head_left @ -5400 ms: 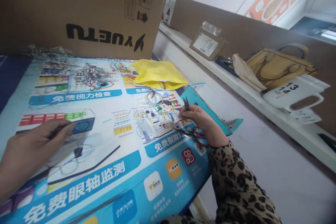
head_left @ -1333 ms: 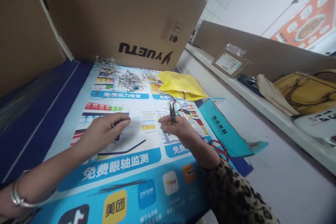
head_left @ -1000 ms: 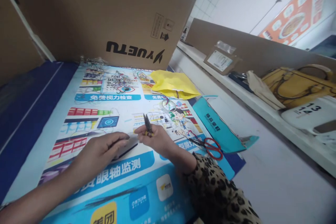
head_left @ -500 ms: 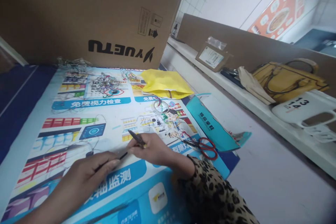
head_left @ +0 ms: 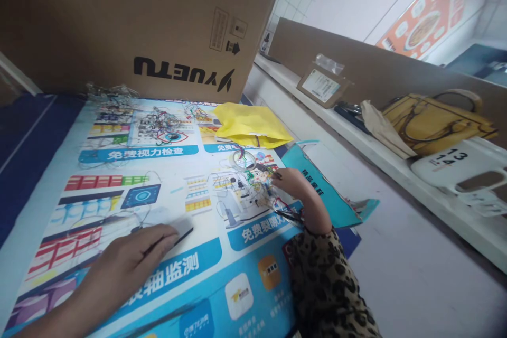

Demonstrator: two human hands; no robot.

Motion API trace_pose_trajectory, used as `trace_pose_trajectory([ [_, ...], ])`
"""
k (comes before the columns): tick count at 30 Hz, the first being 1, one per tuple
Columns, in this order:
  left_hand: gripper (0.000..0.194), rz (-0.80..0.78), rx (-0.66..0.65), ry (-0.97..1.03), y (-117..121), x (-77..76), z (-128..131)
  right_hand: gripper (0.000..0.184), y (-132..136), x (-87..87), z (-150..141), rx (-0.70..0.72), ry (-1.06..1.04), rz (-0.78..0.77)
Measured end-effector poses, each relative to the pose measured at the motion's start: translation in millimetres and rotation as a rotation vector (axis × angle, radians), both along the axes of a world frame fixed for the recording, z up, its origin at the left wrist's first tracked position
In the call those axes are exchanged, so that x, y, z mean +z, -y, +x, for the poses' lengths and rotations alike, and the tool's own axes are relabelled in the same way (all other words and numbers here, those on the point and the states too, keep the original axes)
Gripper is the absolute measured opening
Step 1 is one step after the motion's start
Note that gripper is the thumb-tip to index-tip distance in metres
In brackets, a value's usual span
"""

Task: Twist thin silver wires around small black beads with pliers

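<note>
My left hand [head_left: 138, 256] rests over the printed sheet at the lower left, thumb and fingers pinched on a thin black strip [head_left: 185, 236] that sticks out past the fingertips. A blurred greyish patch shows beside the strip. My right hand [head_left: 295, 185] is at the right, over tangled thin wires [head_left: 253, 179] and beside the turquoise box [head_left: 312, 185]. Its fingers are closed around a dark pointed tool [head_left: 276, 174], of which only a small part shows. Scissors [head_left: 289, 215] lie under the right wrist, their handles mostly hidden.
A yellow pouch [head_left: 251, 124] and more wire bundles [head_left: 158, 124] lie farther back. A large cardboard box [head_left: 130, 16] stands behind them. On the right, a ledge [head_left: 380, 169] holds a white mug [head_left: 459, 163], a yellow bag [head_left: 431, 119] and a small labelled package [head_left: 320, 87].
My right hand has moved away from the left, rightward and farther back, to the wires near the turquoise box. The left hand stays almost where it was, still pinching the black strip.
</note>
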State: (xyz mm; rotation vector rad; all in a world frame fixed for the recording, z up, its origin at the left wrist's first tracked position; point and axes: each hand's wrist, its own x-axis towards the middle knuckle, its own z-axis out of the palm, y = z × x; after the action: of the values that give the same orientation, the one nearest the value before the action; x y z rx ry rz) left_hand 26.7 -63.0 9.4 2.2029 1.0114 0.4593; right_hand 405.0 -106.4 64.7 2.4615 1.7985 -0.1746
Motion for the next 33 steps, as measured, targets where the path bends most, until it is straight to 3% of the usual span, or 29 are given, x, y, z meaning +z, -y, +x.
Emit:
trace_pose_trajectory([
  [8,0.035,0.02,0.007,0.015,0,-8.5,-1,0.027,-34,-18.0,-4,0.02,0.056,0.006],
  [18,0.035,0.059,-0.01,0.021,1,-11.5,-1,0.028,-40,-14.0,-3,0.016,0.146,-0.163],
  [23,0.034,0.096,-0.032,0.056,2,-8.9,-1,0.026,-42,-18.3,-8,-0.009,0.148,-0.132],
  [28,0.032,0.099,-0.037,0.064,3,-5.2,1,0.021,-33,-17.6,-5,-0.06,0.026,-0.026],
  [33,0.031,0.129,-0.048,0.084,3,-9.2,1,0.016,-19,-4.9,4,-0.041,-0.314,0.085],
])
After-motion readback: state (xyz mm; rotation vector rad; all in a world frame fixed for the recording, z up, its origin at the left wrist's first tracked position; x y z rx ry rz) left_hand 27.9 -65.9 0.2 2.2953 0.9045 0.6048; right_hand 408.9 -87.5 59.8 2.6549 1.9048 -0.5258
